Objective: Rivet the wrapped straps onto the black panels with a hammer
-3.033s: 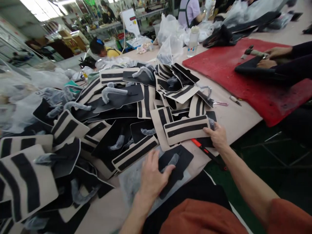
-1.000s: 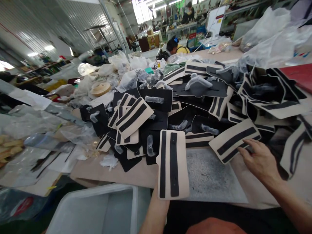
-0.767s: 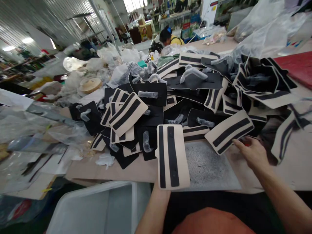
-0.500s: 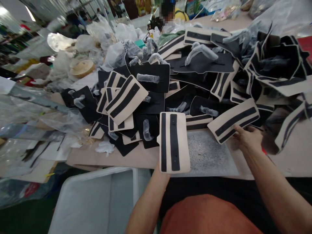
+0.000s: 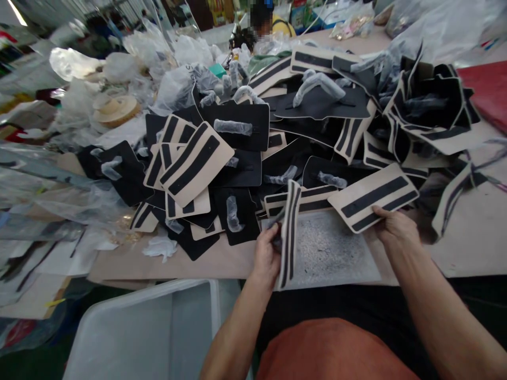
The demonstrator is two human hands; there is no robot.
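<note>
My left hand (image 5: 266, 254) is closed around the back of a cream panel with black strips (image 5: 291, 232), turned almost edge-on to me. Its grip is partly hidden, and a dark part shows between the fingers. My right hand (image 5: 397, 229) pinches the lower edge of a second cream panel with two black strips (image 5: 374, 196), which lies tilted against the pile. Between the hands lies a grey speckled board (image 5: 332, 250). Just beyond are more panels, some showing a black face (image 5: 241, 124) with a plastic-wrapped handle (image 5: 233, 127).
A pale plastic bin (image 5: 216, 301) stands below the table edge at left. Clear plastic bags (image 5: 174, 89) and a tape roll (image 5: 115, 111) crowd the back left. A white crumpled scrap (image 5: 159, 247) lies near the front edge. Another person (image 5: 259, 24) is at the far side.
My left hand has turned its panel from facing me to nearly edge-on, bringing the fingers into view. The right hand still holds its panel's edge. The whole view has shifted slightly.
</note>
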